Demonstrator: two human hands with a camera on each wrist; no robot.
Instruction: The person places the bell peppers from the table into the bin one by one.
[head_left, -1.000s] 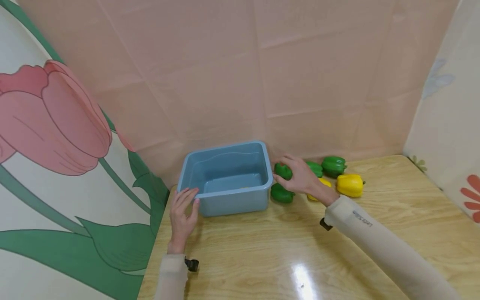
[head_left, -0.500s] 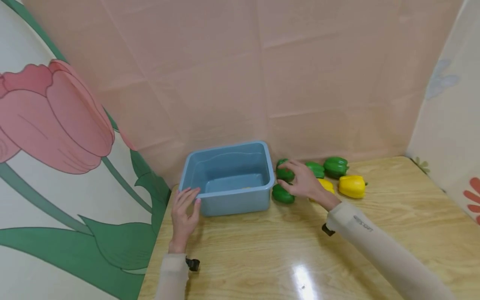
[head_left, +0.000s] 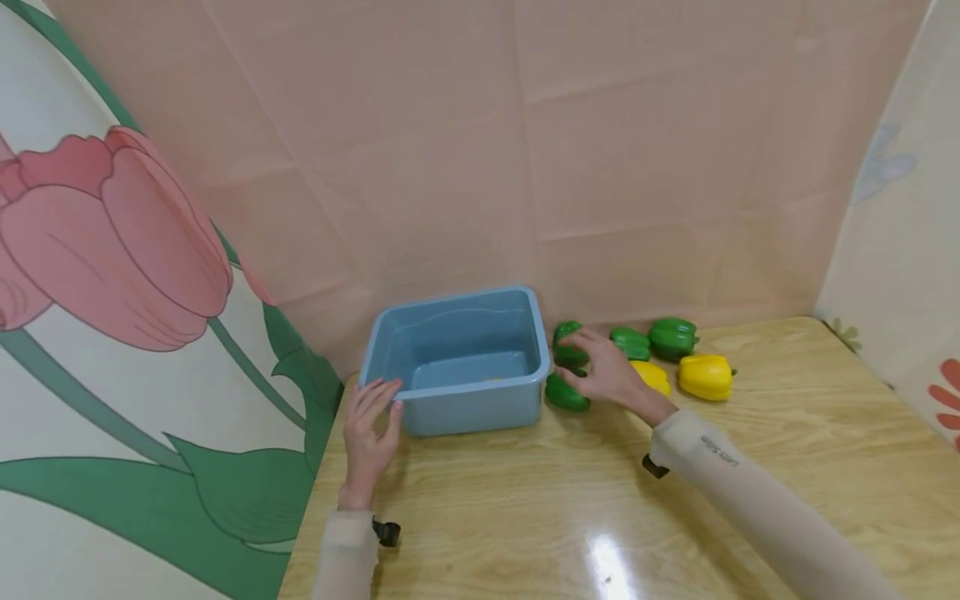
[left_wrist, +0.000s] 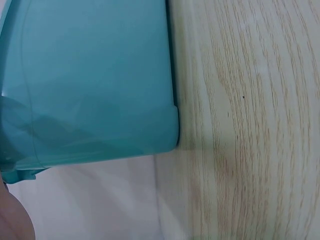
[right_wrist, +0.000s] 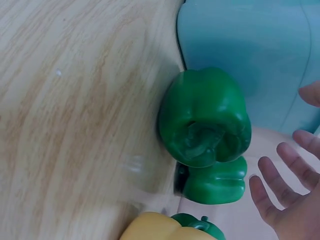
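Left grip: not clamped on anything as far as we can see. Our left hand (head_left: 369,435) just rests relaxed fingers on the near left corner of the blue tub (head_left: 472,412), probably to stop it sliding around.
Right grip: nothing in it. Our right hand (head_left: 609,372) has fingers spread and the thumb well apart from them, close by the front green pepper (head_left: 567,393).
Tub: upright on the wooden table (head_left: 487,500). Something small and yellowish barely peeks over the near rim from inside, too little to identify.
Front green pepper: right beside the tub's right wall; can't swear they touch. We'd guess it's parked close to keep the reach short.
Yellow ones: the nearer yellow pepper (head_left: 651,378) is partly behind our wrist, the outer yellow pepper (head_left: 707,377) farther right.
Back greens: the tubside green pepper (head_left: 567,343) is behind our fingers, then the middle green pepper (head_left: 630,344) and the far green pepper (head_left: 673,337), lined up along the pink cloth (head_left: 420,167).
vs a second ago: our right fingers were curved around that tubside green pepper; now they're off it and more of it shows. Left hand and tub? Same spot.
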